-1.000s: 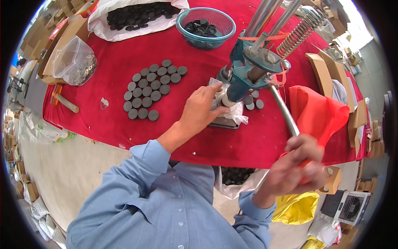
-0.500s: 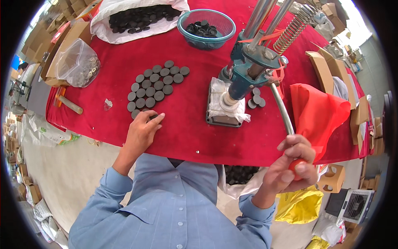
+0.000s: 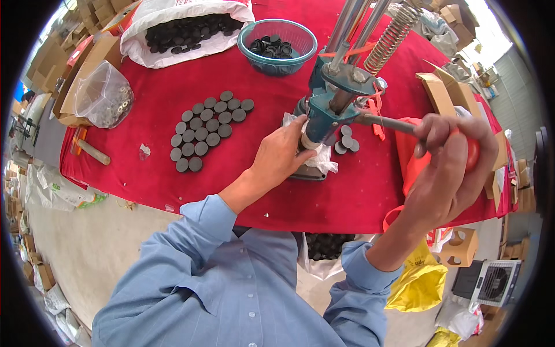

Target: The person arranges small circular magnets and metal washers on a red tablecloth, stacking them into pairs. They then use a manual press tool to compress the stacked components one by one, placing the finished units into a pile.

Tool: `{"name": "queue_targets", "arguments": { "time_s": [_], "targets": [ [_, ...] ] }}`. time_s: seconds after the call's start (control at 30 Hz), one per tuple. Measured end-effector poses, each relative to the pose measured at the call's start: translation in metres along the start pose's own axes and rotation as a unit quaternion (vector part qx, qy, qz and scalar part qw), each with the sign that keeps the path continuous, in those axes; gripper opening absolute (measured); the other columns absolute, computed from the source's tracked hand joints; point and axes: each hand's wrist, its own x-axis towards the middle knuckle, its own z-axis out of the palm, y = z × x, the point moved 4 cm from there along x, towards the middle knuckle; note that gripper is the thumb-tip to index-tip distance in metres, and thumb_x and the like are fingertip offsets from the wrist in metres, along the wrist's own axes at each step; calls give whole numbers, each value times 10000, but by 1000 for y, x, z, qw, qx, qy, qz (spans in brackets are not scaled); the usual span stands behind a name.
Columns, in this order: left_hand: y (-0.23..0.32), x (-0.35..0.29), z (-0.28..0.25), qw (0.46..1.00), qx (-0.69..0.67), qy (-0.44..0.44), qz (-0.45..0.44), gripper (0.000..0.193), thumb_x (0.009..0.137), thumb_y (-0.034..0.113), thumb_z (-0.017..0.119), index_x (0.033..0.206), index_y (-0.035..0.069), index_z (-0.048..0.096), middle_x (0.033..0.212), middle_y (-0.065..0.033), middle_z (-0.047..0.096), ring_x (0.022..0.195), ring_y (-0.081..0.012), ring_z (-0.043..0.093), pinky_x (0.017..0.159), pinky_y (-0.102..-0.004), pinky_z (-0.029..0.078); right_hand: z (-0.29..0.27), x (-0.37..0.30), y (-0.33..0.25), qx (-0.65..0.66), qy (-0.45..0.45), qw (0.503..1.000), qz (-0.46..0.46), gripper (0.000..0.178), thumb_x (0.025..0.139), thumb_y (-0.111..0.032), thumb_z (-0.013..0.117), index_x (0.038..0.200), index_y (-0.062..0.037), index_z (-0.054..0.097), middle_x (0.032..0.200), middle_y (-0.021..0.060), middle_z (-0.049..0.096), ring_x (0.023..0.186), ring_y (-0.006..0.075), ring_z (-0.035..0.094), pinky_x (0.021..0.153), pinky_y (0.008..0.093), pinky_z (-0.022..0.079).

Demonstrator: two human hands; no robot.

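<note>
My left hand (image 3: 278,151) is at the green hand press (image 3: 328,113), thumb and fingers curled round the lower end of its ram. Whatever they grip there is hidden. A padded base wrapped in white cloth (image 3: 325,161) lies beneath. On the right, my right hand (image 3: 451,168) is closed round the red ball knob (image 3: 473,155) of the press lever (image 3: 390,122), which is now nearly level. Round black discs (image 3: 200,134) lie in slanting rows left of the press. A few more discs (image 3: 347,141) sit just right of its base.
Behind are a white sack of black parts (image 3: 191,34) and a teal basket (image 3: 277,68). A clear bag of rings (image 3: 107,98) and a hammer (image 3: 92,151) lie left on the red cloth. A red bag (image 3: 408,159) and cartons (image 3: 442,92) stand right.
My left hand has gone from the disc rows right to the press. My right hand has raised the lever and moved up and right with its knob.
</note>
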Motion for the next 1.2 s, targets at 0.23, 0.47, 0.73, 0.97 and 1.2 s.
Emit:
{"name": "queue_targets", "arguments": {
  "time_s": [0.23, 0.47, 0.73, 0.97, 1.2],
  "targets": [
    [6, -14, -39, 999, 42, 19, -1, 729, 825, 203, 926, 1449, 45, 584, 1220, -159, 733, 1046, -320, 711, 886, -420, 589, -22, -117, 0, -65, -1, 997, -47, 249, 1087, -388, 642, 1215, -237, 493, 921, 92, 537, 799, 276, 606, 657, 363, 558],
    [-63, -100, -172, 941, 266, 113, -174, 818, 903, 337, 849, 1555, 4, 482, 1642, -293, 404, 1526, -458, 378, 1245, -516, 342, -25, -169, 5, -29, 23, 999, 6, 296, 1052, -435, 700, 1207, -258, 519, 1057, 84, 540, 1150, 368, 599, 732, 386, 575],
    [-100, -103, -139, 933, 310, 4, -181, 978, 983, 485, 736, 1599, -146, 312, 1677, -405, 252, 1531, -553, 320, 1256, -585, 294, -25, -151, 1, -48, 19, 999, -1, 277, 1061, -394, 685, 1209, -233, 515, 1015, 91, 528, 1075, 362, 598, 696, 369, 540],
    [-76, -70, -71, 941, 292, -26, -171, 1059, 988, 567, 702, 1591, -188, 267, 1664, -465, 175, 1552, -581, 257, 1262, -627, 267, -24, -138, 0, -73, 6, 997, -31, 260, 1080, -385, 641, 1169, -207, 474, 988, 106, 549, 964, 321, 657, 662, 343, 538],
    [-48, -58, -49, 948, 284, -11, -141, 836, 984, 478, 734, 1573, -42, 448, 1703, -334, 257, 1563, -508, 285, 1244, -617, 258, -24, -108, -5, -78, -17, 996, -38, 283, 1078, -380, 644, 1179, -180, 472, 924, 118, 561, 869, 321, 658, 701, 380, 559]
  ]
}}
